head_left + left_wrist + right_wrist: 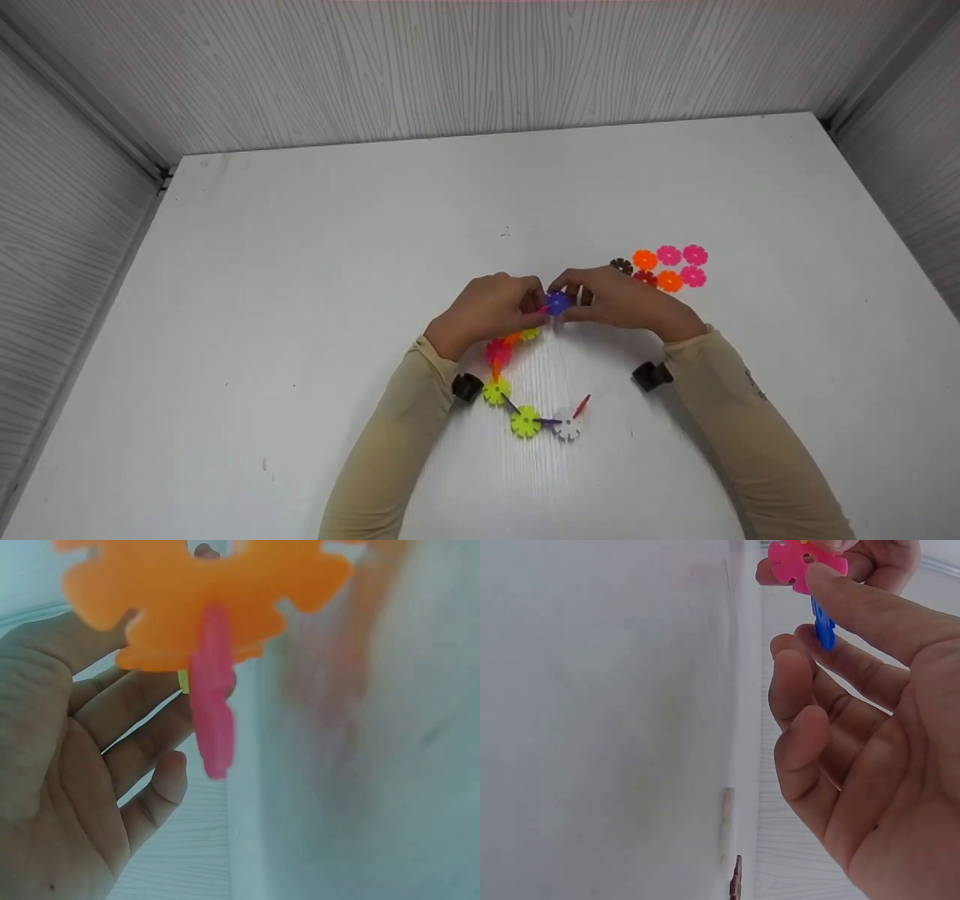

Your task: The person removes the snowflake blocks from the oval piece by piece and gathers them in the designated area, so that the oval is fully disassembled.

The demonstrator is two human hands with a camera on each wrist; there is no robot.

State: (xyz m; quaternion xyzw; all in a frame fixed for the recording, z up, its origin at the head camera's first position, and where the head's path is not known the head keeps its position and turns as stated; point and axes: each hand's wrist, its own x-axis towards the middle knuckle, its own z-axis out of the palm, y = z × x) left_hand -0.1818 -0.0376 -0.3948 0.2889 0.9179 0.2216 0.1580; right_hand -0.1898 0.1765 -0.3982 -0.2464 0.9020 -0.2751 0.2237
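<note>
Slotted plastic discs are linked edge to edge in a chain. Its upper end is a blue disc joined to a pink disc. My left hand pinches the pink disc. At the blue disc, my right hand has its thumb and index finger curled round the edge; in the right wrist view that thumb also touches the pink disc. Below hang a yellow-green disc, an orange disc and another pink disc. The chain curves down to a white disc and a red-pink disc on the table.
Loose discs lie beyond my right hand: pink discs, orange discs, a dark red disc and a dark brown disc. Black wrist-camera mounts stick out inward from both sleeves. A wood-grain panel borders the white table.
</note>
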